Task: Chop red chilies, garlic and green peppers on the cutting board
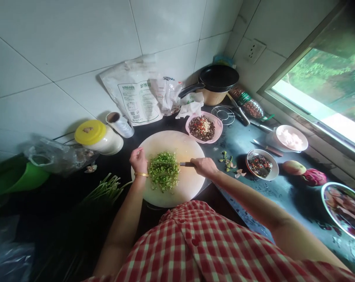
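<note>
A round pale cutting board (186, 145) lies on the dark counter in front of me. A heap of chopped green vegetable (163, 171) covers its middle. My right hand (204, 167) is closed on the dark handle of a knife (186, 164), and the blade is buried in the heap. My left hand (138, 160), with a gold bangle on the wrist, rests at the left edge of the heap with its fingers curled; nothing shows in them.
A pink bowl of chopped spices (202, 128) stands behind the board. A yellow-lidded jar (97, 137), green stalks (107, 189), a black pan (217, 78), a small bowl (262, 165), a white bowl (291, 138) and a plate (343, 206) ring the counter.
</note>
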### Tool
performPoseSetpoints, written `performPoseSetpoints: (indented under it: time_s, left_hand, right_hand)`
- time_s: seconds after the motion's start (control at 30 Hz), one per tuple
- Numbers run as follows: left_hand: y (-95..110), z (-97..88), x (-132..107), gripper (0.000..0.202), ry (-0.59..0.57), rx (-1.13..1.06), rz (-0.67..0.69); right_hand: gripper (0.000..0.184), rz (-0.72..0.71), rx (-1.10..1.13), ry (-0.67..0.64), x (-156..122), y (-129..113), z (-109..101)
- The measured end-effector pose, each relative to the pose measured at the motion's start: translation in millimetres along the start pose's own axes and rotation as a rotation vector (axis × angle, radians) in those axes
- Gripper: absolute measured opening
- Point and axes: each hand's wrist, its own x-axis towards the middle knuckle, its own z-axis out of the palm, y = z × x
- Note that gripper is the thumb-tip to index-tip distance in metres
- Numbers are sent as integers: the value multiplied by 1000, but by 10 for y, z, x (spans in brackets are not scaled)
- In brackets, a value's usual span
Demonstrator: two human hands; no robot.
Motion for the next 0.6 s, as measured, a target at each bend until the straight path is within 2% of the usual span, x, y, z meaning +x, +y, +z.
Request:
performPoseSetpoints:
  time_s: [0.1,0.17,0.3,0.4,0.5,0.6]
  left_hand:
    - [-61,72,164,23,34,-17,-50]
    - [-98,111,209,21,21,-1,-72]
    - [-37,139,201,23,-25,36,2]
    - [7,176,287,23,16,-7,6]
    - [-44,260,395,22,30,-56,-70]
    - [-70,329,382,21,19,-34,-77]
  right_hand:
    - [28,-23,-33,18,116,17,-123]
    - [26,-11,-31,2,173,15,-119]
    - [23,21,6,-7,183,15,-61]
    - [24,-5,-19,26,214,43,-189]
    - [25,-26,-57,55,315,84,-323]
    - [25,5,-51,28,387,115,-267]
